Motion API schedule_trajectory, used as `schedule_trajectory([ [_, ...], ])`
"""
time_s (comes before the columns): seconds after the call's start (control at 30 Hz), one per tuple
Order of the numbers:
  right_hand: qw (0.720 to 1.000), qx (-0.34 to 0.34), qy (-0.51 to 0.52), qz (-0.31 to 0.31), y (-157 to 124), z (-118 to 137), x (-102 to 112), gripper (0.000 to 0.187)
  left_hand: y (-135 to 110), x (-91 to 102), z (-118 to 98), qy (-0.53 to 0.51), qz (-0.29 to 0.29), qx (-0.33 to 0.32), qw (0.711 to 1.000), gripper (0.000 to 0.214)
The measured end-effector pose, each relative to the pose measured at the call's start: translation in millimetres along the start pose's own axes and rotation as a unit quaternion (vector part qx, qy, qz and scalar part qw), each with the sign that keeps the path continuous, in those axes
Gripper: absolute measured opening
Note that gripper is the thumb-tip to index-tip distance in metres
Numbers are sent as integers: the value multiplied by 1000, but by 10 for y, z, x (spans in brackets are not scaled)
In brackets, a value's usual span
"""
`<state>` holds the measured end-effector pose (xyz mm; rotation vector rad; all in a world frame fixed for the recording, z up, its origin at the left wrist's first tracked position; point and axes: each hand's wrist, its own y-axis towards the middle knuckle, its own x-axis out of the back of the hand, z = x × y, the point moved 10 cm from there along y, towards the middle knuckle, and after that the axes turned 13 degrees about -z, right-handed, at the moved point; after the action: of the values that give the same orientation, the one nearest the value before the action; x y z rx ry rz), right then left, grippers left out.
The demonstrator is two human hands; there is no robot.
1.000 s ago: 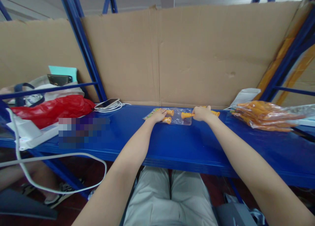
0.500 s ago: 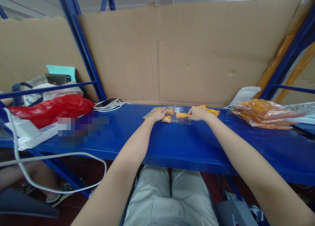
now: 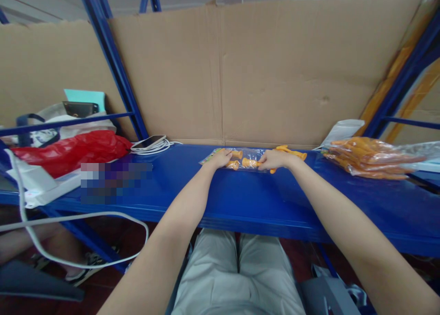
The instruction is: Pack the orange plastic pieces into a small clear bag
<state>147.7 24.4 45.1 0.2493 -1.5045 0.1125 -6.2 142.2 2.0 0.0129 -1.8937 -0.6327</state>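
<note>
A clear plastic bag [image 3: 242,152] with a colourful printed end lies flat near the back of the blue shelf. My left hand [image 3: 222,159] is closed over its left part, beside two orange pieces [image 3: 235,155] with flared, cup-like ends. From the right, my right hand [image 3: 271,160] grips the narrow end of another orange flared piece [image 3: 249,162], whose wide end points left over or inside the bag; which one I cannot tell. Another orange piece [image 3: 297,154] with finger-like prongs shows behind and right of my right hand, partly covered by it.
A plastic bag packed with orange pieces [image 3: 367,157] lies at the right. At the left are a phone [image 3: 149,142] with a coiled white cable, a red plastic bag [image 3: 79,150] and a white power strip [image 3: 55,189]. Cardboard [image 3: 275,77] walls the back.
My right hand has moved slightly left, carrying the orange flared piece further across the bag toward my left hand. My left hand has stayed in place.
</note>
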Motion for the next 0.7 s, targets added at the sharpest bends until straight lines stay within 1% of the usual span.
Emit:
schedule_trajectory([
  [0.07, 999, -5, -12, -32, 48, -13, 11, 24, -4, 3, -9, 1, 4, -2, 1000, 52],
  [0.17, 993, -41, -46, -104, 133, -136, 71, 30, -24, 21, -36, 2, 11, -4, 1000, 51],
  [0.27, 986, -69, -43, -144, 168, -241, 98, 33, -53, 49, -80, 1, 20, -7, 1000, 50],
  [0.4, 979, -110, -47, -165, 132, -317, 145, 32, -92, 109, -181, 0, 30, -19, 999, 47],
  [0.53, 975, -133, -57, -171, 99, -312, 166, 34, -137, 169, -289, -18, 44, -16, 999, 46],
  [0.6, 975, -131, -60, -171, 102, -285, 153, 34, -161, 199, -336, -31, 49, -12, 998, 46],
  [0.7, 976, -109, -64, -176, 119, -213, 140, 33, -188, 233, -389, -33, 48, -11, 998, 46],
])
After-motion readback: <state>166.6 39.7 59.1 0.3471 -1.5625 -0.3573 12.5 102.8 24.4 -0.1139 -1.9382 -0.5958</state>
